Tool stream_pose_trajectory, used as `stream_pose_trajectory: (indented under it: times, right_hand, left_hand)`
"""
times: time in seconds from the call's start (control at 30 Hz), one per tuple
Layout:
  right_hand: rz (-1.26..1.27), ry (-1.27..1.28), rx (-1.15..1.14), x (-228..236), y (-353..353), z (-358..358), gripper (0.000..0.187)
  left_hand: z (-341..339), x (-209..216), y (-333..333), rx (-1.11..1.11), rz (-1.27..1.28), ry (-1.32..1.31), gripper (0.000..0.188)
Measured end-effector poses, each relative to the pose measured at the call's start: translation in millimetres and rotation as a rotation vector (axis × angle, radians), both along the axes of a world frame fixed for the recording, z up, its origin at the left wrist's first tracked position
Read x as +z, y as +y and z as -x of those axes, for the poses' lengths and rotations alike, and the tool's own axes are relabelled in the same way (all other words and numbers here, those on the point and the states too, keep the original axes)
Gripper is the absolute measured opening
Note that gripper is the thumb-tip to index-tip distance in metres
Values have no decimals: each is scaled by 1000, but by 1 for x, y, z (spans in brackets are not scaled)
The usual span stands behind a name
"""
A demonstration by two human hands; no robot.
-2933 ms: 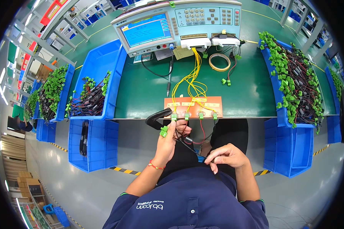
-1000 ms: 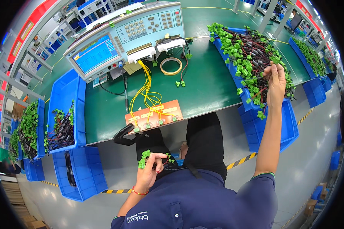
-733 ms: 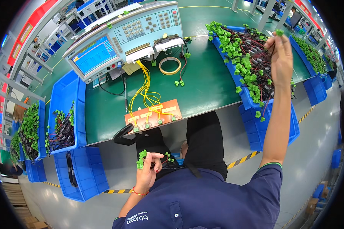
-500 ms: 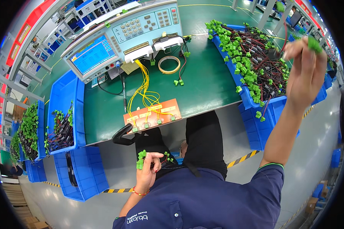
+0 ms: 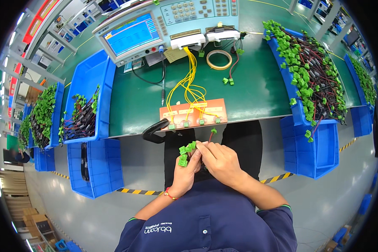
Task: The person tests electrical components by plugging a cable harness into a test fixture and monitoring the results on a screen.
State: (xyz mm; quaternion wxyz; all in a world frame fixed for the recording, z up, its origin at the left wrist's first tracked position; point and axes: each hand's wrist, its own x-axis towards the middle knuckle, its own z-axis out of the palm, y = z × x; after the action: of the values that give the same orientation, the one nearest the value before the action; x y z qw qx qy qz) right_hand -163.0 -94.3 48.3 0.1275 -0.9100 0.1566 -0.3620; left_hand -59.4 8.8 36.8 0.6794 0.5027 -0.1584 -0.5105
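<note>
Close together in front of my lap, both hands are closed. My left hand (image 5: 184, 176) pinches a small bunch of wire leads with green connectors (image 5: 183, 160) showing above its thumb and fingers. Against that bunch, the fingertips of my right hand (image 5: 224, 163) press together on another lead; its exact grip is partly hidden. A single green connector (image 5: 214, 131) on a red wire sticks up just beyond the right fingers. Farther out, at the table edge, lies an orange test board (image 5: 221, 106) with several green sockets along its near side and yellow wires (image 5: 190, 73) running to a tester.
The bench tester (image 5: 134, 35) stands at the back. A black clamp handle (image 5: 154, 131) juts from the table edge. A tape roll (image 5: 219, 66) lies on the green tabletop (image 5: 256, 92). Blue bins of leads stand at left (image 5: 104, 105) and right (image 5: 283, 75).
My right hand has come in from above the right bin, carrying a green-connector lead to my left hand. The left hand sits higher and farther right in view, which has shifted too.
</note>
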Motion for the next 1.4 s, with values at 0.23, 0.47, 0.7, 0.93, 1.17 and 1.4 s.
stream_pose_trajectory:
  times: [0.23, 0.47, 0.7, 0.93, 1.17, 1.4]
  right_hand:
    - [-680, -91, 83, -21, 13, 0, 35]
    - [-1837, 91, 253, -46, -15, -32, 36]
    - [-1861, -380, 232, -53, -11, -24, 23]
    - [-1588, -383, 478, -12, -4, -1, 22]
    - [-1521, -271, 392, -18, 1, -27, 23]
    - [-1787, -345, 263, -34, -4, -51, 21]
  left_hand:
    - [-21, 0, -2, 117, 5, 19, 30]
    - [-32, -6, 0, 54, 10, 88, 31]
    - [-44, -4, -1, 117, -9, 49, 32]
    - [-54, -6, -7, 118, 23, 33, 31]
    - [-57, -18, -5, 114, 79, 20, 32]
    - [-58, -15, -12, 178, 52, 26, 30]
